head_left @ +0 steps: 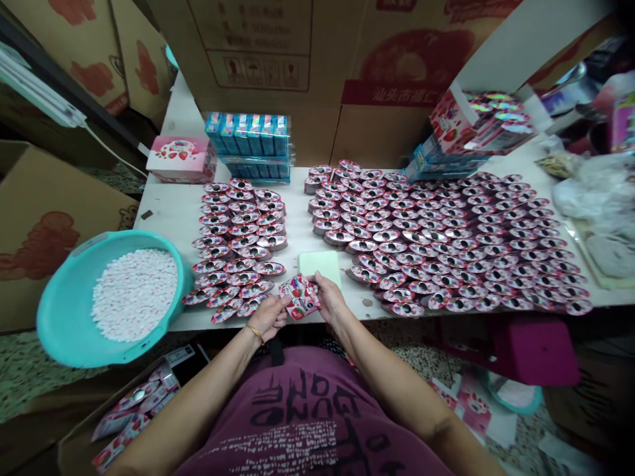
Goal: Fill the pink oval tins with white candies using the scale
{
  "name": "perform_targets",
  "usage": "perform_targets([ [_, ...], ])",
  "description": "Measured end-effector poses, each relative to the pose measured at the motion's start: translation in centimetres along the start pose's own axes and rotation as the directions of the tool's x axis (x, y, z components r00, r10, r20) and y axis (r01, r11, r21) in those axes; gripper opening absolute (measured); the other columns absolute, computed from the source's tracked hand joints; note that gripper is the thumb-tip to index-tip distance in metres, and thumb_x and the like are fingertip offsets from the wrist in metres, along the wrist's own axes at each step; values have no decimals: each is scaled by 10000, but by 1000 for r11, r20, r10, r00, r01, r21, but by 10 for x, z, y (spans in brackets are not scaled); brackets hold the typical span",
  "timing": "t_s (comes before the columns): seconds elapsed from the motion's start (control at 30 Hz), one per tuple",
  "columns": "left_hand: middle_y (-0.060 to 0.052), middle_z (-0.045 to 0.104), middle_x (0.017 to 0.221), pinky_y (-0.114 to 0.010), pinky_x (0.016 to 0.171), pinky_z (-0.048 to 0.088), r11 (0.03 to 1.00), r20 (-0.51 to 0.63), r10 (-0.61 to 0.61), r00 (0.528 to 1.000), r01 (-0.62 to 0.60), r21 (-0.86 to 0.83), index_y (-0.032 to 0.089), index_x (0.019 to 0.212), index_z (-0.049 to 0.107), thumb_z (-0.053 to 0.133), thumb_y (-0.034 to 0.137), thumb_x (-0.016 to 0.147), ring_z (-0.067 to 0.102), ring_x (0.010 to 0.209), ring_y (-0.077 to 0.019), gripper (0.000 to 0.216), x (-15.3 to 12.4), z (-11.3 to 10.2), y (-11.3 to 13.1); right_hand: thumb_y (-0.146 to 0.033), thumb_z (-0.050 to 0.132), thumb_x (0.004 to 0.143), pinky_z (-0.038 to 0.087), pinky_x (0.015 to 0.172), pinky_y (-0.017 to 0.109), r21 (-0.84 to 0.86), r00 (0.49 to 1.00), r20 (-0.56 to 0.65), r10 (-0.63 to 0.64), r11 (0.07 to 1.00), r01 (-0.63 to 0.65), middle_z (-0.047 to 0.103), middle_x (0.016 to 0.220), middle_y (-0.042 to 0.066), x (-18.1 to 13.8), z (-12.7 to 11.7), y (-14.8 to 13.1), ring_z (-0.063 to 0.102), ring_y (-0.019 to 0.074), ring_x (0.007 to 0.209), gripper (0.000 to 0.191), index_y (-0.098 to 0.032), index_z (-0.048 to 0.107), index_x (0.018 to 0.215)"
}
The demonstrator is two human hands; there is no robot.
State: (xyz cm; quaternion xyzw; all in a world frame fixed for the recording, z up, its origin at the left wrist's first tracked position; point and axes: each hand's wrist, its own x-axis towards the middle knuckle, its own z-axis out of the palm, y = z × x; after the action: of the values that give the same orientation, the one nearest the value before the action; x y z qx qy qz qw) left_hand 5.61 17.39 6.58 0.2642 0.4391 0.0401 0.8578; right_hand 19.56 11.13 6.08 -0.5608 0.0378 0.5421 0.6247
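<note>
Between both hands, above the table's front edge, is a small red and pink packet (pixel 299 299) printed with strawberries. My left hand (pixel 269 316) pinches its left side, with a gold bracelet at the wrist. At the packet's upper right, the fingers of my right hand (pixel 327 297) are closed on it. A pale green block (pixel 320 264) lies on the table just beyond the right hand. To the left stand rows of upright pouches (pixel 243 241), each with a dark round hole showing in its top. A larger group of the same pouches (pixel 446 251) fills the right side.
A turquoise basin (pixel 52 311) with many small white candies (pixel 136 294) sits at the left table edge. Behind are a pink strawberry box (pixel 179 158), blue wrapped packs (pixel 251 142) and an opened display box (pixel 451 119). Large cartons (pixel 278 73) wall off the back.
</note>
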Motion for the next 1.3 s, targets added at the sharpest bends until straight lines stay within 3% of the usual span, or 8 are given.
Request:
perform_targets([
  [0.13, 90, 355, 496, -93, 318, 114, 992, 42, 18, 999, -13, -126, 127, 765, 487, 675, 293, 625, 205, 345, 25, 287, 5, 0, -3, -498, 514, 689, 297, 426, 197, -415, 984, 13, -179, 894, 168, 470, 443, -48, -17, -6, -17, 380, 72, 400, 352, -157, 596, 664],
  [0.23, 92, 342, 490, -89, 313, 131, 983, 56, 19, 998, -9, -181, 124, 747, 484, 685, 279, 617, 229, 348, 20, 285, 13, 6, -5, -459, 521, 713, 330, 510, 207, -827, 927, 267, -264, 431, 361, 579, 587, -1, -35, -6, -35, 487, 104, 545, 299, -184, 616, 645],
  [0.33, 88, 342, 489, -89, 304, 135, 974, 44, 24, 999, -14, -224, 121, 782, 497, 662, 277, 647, 257, 347, 13, 264, 22, 9, -5, -421, 470, 777, 345, 583, 218, -914, 874, 405, -268, -117, 387, 619, 782, 32, -36, -5, -49, 534, 131, 696, 267, -208, 624, 725],
  [0.5, 79, 372, 479, -95, 284, 148, 954, -13, -76, 997, 69, -293, 114, 903, 519, 571, 240, 733, 279, 321, 5, 218, 20, -4, -7, -260, 395, 837, 367, 598, 246, -806, 876, 443, -191, -512, 296, 598, 853, 106, -3, -17, -57, 535, 181, 795, 240, -153, 610, 826],
  [0.7, -7, 537, 571, -130, 337, 313, 898, 29, -205, 978, 199, -393, 106, 791, 540, 512, 246, 769, 469, 418, -47, 144, 5, -14, -20, -178, 397, 826, 399, 642, 264, -798, 862, 476, -176, -498, 340, 570, 872, 104, -16, -3, -31, 515, 185, 805, 198, -136, 582, 883],
  [0.93, -35, 567, 631, -168, 440, 412, 865, 65, -180, 981, 190, -465, 99, 745, 552, 486, 197, 771, 526, 508, -78, 121, -4, -31, -28, -201, 408, 821, 410, 703, 244, -595, 611, 791, -23, -258, 761, 581, 907, 51, -68, 39, 9, 511, 145, 794, 216, -180, 555, 979],
  [1.13, -39, 526, 649, -117, 343, 291, 880, 17, -150, 988, 142, -454, 83, 819, 562, 484, 110, 753, 456, 481, -48, 105, -25, -53, -22, -257, 385, 829, 383, 826, 330, -862, 672, 471, -572, -134, 490, 561, 972, 94, -27, -40, -39, 490, 188, 917, 275, -164, 532, 1042],
  [1.3, -47, 527, 683, -118, 356, 302, 897, -34, -104, 994, 79, -436, 76, 857, 570, 482, 46, 721, 448, 499, -45, 165, -30, -57, -15, -384, 528, 731, 381, 821, 380, -882, 726, 460, -511, -166, 441, 517, 1045, 103, 10, -65, -55, 468, 232, 949, 461, -175, 457, 1136],
])
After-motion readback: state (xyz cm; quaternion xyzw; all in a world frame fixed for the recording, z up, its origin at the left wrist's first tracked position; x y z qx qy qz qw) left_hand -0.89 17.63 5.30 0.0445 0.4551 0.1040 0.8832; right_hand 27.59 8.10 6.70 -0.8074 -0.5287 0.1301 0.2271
